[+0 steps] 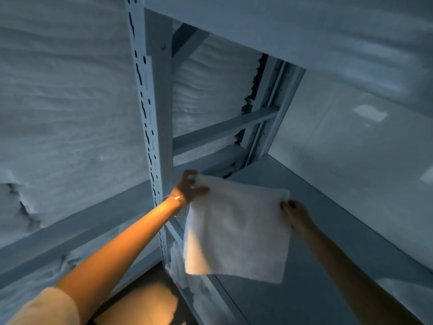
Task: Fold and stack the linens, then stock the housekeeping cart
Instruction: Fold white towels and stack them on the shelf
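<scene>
A small white towel hangs spread out in the air in front of a grey metal shelf. My left hand pinches its upper left corner, close to the shelf's upright post. My right hand pinches the upper right corner. The towel's lower edge hangs free above the shelf board's front edge.
Stacks of folded white linens fill the shelving bay to the left and more show behind the post. Another shelf board runs overhead. A white wall backs the shelf. Some white cloth lies below the towel.
</scene>
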Available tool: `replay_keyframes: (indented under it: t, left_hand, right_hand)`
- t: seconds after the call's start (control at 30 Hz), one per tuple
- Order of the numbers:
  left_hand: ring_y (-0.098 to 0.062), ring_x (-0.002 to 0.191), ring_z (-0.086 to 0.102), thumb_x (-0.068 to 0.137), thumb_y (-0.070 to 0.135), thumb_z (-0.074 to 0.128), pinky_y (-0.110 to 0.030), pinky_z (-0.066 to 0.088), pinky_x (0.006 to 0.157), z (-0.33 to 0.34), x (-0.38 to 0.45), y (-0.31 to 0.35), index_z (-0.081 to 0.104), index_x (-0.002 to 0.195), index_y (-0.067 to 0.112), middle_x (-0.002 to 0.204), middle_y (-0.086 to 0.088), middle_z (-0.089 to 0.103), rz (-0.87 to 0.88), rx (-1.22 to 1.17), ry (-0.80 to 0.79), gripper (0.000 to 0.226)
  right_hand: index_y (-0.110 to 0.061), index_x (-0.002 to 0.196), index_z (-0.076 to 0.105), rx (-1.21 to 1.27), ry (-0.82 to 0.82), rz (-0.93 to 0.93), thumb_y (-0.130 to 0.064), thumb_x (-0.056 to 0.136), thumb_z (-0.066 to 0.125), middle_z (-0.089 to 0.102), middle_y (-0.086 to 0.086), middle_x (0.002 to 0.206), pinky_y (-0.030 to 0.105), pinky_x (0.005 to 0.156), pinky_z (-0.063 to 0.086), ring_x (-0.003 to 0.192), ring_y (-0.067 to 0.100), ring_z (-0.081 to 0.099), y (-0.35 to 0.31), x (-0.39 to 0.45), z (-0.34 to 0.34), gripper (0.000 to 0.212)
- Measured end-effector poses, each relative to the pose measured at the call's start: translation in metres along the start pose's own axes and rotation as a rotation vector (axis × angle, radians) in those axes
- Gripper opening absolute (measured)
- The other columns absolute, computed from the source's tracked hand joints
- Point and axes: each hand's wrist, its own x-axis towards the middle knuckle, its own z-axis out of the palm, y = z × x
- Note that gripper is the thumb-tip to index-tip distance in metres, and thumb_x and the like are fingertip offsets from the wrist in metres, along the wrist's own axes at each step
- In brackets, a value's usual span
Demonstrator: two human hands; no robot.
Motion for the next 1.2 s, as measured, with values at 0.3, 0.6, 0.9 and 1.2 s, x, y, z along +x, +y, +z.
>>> replay_keyframes:
  t: [0.3,0.6,0.9,1.2]
  left_hand:
    - [-0.036,0.121,0.047,0.087,0.002,0.060,-0.028,0.042,0.084,0.017,0.066,-0.077,0.007,0.149,0.012,0.143,-0.020,0.034,-0.225,0.274,-0.157,0.083]
    - [-0.033,0.121,0.049,0.090,0.004,0.054,-0.031,0.043,0.088,0.012,0.080,-0.086,0.024,0.147,0.019,0.146,-0.014,0.036,-0.191,0.260,-0.144,0.067]
    - [-0.042,0.128,0.040,0.089,0.050,0.054,-0.045,0.039,0.103,0.024,0.050,-0.113,-0.011,0.149,0.035,0.151,-0.021,0.019,-0.145,0.830,-0.388,0.090]
    - [-0.031,0.133,0.038,0.085,0.058,0.056,-0.034,0.041,0.103,0.065,-0.016,-0.082,-0.025,0.144,0.003,0.156,-0.019,0.012,-0.167,0.990,-0.637,0.114]
  right_hand:
    - [-0.003,0.148,0.012,-0.407,-0.256,0.092,-0.028,0.093,0.058,0.022,0.017,0.154,0.034,0.109,0.028,0.137,0.031,0.033,0.015,0.044,0.061,0.076]
    - [0.001,0.131,0.039,-0.417,-0.177,0.191,-0.022,0.088,0.063,0.051,0.020,0.128,0.031,0.083,0.041,0.117,0.033,0.052,0.023,0.039,0.083,0.054]
    - [0.001,0.117,0.044,-0.485,-0.153,0.166,-0.014,0.090,0.057,0.055,0.022,0.112,0.035,0.078,0.040,0.106,0.034,0.055,0.055,0.023,0.061,0.033]
    - [-0.008,0.147,0.016,-0.833,-0.026,0.101,-0.026,0.100,0.040,0.029,0.017,0.144,0.040,0.103,0.035,0.127,0.035,0.038,0.058,-0.010,0.049,0.057]
